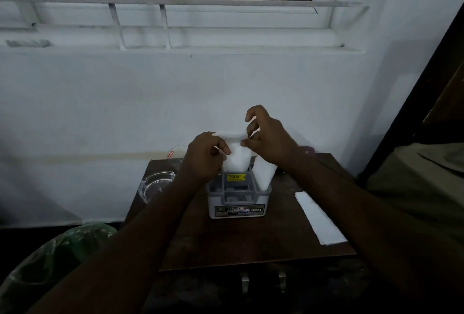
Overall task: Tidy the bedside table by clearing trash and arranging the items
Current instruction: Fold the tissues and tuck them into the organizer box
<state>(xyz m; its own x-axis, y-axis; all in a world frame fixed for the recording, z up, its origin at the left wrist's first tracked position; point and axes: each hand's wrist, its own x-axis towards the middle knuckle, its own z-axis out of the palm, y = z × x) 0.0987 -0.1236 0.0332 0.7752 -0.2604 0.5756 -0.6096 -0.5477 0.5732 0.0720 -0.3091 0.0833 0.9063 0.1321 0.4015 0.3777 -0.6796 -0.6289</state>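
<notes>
Frame ctr — L hand & R hand both pinching white tissue | above grey holder | bedside table

My left forearm: bare, enters from the lower left corner, runs up and to the right toward the middle of the view. My left hand: back toward the camera, fingers curled inward, thumb and forefinger pinched together at the right edge of the hand. My right forearm: bare, enters from the lower right, angled up and to the left. My right hand: sits slightly higher than the left, just beside it; thumb and forefinger pinched at the left edge, remaining fingers raised, bent and spread apart above the pinch. Both wrists roughly straight.
</notes>
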